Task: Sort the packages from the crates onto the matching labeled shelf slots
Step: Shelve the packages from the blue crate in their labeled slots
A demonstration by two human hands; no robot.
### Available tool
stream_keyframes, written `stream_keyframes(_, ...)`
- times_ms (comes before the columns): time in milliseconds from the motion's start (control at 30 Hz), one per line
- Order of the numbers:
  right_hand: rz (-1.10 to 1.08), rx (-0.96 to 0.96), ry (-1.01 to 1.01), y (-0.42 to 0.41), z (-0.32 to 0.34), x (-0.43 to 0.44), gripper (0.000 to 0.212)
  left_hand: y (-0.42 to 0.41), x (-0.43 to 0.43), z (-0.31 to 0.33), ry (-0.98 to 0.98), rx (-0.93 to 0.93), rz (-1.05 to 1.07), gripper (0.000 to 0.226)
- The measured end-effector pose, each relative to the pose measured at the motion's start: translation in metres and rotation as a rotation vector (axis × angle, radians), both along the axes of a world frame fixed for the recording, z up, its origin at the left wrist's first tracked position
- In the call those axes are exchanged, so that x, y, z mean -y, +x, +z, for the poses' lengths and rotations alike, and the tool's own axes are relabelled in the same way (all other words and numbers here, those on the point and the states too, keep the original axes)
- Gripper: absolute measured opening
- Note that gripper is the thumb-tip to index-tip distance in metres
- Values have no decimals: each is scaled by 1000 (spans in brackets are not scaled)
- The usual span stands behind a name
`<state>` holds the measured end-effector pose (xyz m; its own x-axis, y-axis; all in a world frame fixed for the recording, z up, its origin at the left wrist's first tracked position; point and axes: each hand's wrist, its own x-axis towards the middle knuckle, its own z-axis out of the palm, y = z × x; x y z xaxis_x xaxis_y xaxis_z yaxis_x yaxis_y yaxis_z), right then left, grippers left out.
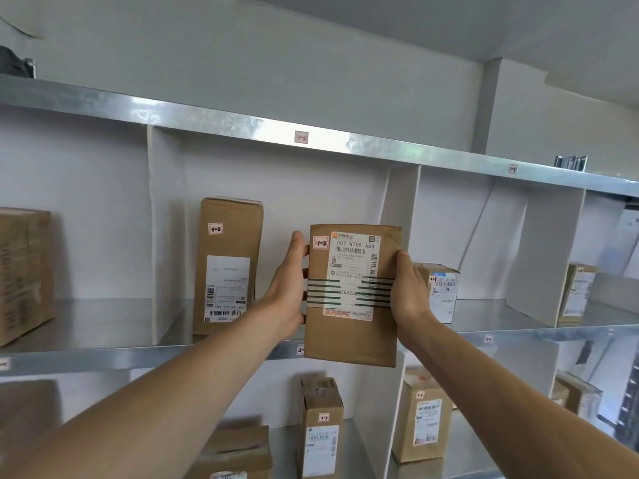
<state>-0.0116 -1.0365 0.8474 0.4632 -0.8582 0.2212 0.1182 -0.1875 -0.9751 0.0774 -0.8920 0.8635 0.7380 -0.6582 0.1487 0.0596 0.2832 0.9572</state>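
Observation:
I hold a brown cardboard package (349,326) upright between both hands, in front of the upper shelf. It carries a white shipping label, green stripes and a small tag reading 1-2. My left hand (288,288) grips its left edge and my right hand (409,288) grips its right edge. Above it, the shelf rail bears a slot label 1-2 (301,137). A taller brown box (226,267) tagged 1-2 stands in that same slot, to the left of the held package.
White dividers (397,216) split the metal shelf (103,354) into slots. More boxes stand in neighbouring slots: one at far left (24,271), one at right (441,292), one farther right (577,295). The lower shelf holds several boxes tagged 2-2 (321,426) and similar.

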Motion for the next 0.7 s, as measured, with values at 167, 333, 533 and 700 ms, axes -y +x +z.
stream_keyframes(167, 56, 21, 7, 17, -1, 10, 92, 20, 16, -3, -10, 1, 2, 47)
stream_keyframes(333, 56, 29, 18, 47, -9, 24, 93, 49, 27, -6, -1, 4, 11, 46)
stream_keyframes(533, 34, 59, 0, 71, -20, 30, 87, 78, 39, -16, 5, 0, 4, 49)
stream_keyframes(700, 46, 82, -1, 85, -23, 45, 82, 87, 49, -21, 8, -9, 15, 53)
